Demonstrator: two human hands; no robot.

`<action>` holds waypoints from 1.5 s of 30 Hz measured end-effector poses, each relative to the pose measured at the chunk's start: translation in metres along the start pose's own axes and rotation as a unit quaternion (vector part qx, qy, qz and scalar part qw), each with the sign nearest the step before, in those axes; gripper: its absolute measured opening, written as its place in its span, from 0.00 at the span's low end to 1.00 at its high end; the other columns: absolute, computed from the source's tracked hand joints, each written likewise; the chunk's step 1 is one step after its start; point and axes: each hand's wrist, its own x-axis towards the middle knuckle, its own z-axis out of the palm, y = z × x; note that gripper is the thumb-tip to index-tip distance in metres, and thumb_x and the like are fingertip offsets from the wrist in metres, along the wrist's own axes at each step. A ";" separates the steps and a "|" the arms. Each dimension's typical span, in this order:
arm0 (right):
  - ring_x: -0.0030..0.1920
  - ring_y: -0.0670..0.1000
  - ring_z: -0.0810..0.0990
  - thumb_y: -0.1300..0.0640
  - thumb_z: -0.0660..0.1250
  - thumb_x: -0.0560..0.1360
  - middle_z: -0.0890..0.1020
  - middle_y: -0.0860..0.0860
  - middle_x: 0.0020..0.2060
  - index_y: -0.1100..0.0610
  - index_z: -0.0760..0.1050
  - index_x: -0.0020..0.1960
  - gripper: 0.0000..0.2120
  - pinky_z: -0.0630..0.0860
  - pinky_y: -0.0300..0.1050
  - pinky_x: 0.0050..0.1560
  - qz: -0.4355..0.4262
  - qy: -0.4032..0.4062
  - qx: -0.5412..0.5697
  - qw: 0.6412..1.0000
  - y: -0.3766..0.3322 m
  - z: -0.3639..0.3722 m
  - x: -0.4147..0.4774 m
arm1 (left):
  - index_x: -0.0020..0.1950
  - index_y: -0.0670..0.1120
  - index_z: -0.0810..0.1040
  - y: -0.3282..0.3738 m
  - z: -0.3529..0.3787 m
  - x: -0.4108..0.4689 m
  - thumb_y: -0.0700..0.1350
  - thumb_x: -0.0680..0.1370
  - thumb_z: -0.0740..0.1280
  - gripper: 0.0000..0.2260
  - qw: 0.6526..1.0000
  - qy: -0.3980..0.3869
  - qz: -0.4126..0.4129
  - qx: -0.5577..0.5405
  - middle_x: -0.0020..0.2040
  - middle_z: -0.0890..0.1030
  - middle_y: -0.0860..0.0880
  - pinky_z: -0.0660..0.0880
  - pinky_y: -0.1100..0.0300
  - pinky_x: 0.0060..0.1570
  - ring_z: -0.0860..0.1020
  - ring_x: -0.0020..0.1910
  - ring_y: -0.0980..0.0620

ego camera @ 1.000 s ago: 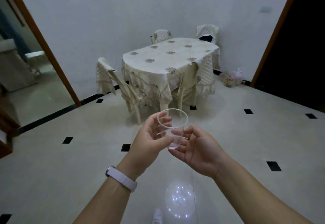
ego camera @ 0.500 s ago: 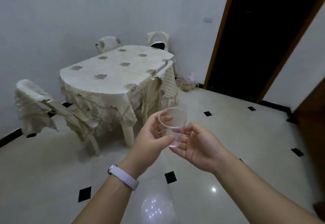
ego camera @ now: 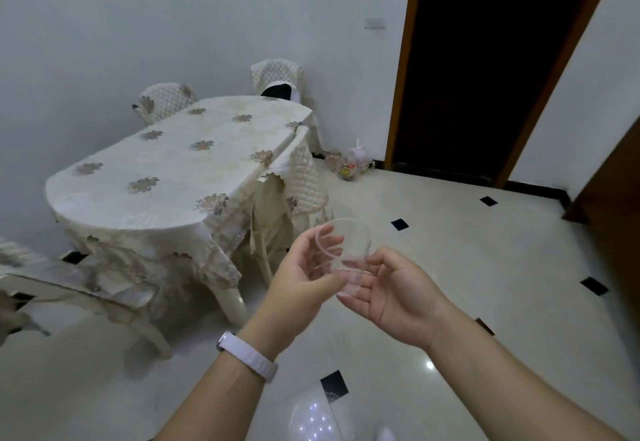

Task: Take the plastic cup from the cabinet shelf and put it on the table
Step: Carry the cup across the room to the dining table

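Note:
A clear plastic cup (ego camera: pixel 348 253) is held in front of me, tilted slightly, between both hands. My left hand (ego camera: pixel 304 278), with a white wristband, grips its left side with thumb and fingers. My right hand (ego camera: pixel 394 293) cradles the cup's base and right side with curled fingers. The table (ego camera: pixel 173 181), oval and covered with a cream floral cloth, stands ahead and to the left of the cup, its near corner close to my left hand. No cabinet is in view.
Covered chairs surround the table: one (ego camera: pixel 304 184) at its right side, two (ego camera: pixel 277 77) by the wall, another (ego camera: pixel 69 288) at the near left. A plastic bag (ego camera: pixel 353 163) lies by a dark doorway (ego camera: pixel 485 66). Tiled floor stretches to the right.
The table has grown larger and shifted left in view as I came closer. Both hands keep the same hold on the cup.

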 end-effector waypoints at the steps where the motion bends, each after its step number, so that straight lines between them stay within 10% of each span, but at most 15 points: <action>1: 0.37 0.56 0.83 0.59 0.62 0.68 0.83 0.63 0.43 0.64 0.73 0.57 0.19 0.80 0.47 0.44 0.001 0.003 0.004 1.000 -0.016 -0.007 0.010 | 0.64 0.53 0.74 -0.001 0.006 0.020 0.42 0.64 0.73 0.29 1.000 0.000 -0.003 0.002 0.63 0.78 0.45 0.74 0.48 0.62 0.76 0.63 0.47; 16: 0.46 0.60 0.80 0.58 0.59 0.74 0.79 0.66 0.52 0.64 0.72 0.58 0.15 0.78 0.50 0.50 -0.043 -0.009 0.044 0.998 -0.205 -0.102 0.091 | 0.63 0.57 0.73 0.002 0.099 0.240 0.45 0.65 0.74 0.27 0.996 -0.054 0.027 0.069 0.61 0.79 0.49 0.72 0.51 0.62 0.78 0.61 0.51; 22: 0.38 0.57 0.80 0.58 0.58 0.75 0.82 0.62 0.41 0.64 0.72 0.58 0.15 0.79 0.49 0.48 -0.045 0.031 0.061 0.997 -0.235 -0.126 0.144 | 0.62 0.56 0.73 -0.027 0.110 0.304 0.44 0.64 0.73 0.27 0.997 -0.061 0.009 0.050 0.61 0.79 0.49 0.71 0.54 0.61 0.77 0.61 0.52; 45: 0.42 0.59 0.83 0.59 0.58 0.74 0.83 0.62 0.41 0.63 0.72 0.58 0.14 0.77 0.52 0.56 -0.083 0.102 0.038 0.991 -0.436 -0.141 0.412 | 0.68 0.49 0.70 -0.070 0.049 0.648 0.36 0.69 0.71 0.28 0.992 -0.128 -0.001 0.012 0.64 0.78 0.47 0.73 0.60 0.62 0.77 0.61 0.53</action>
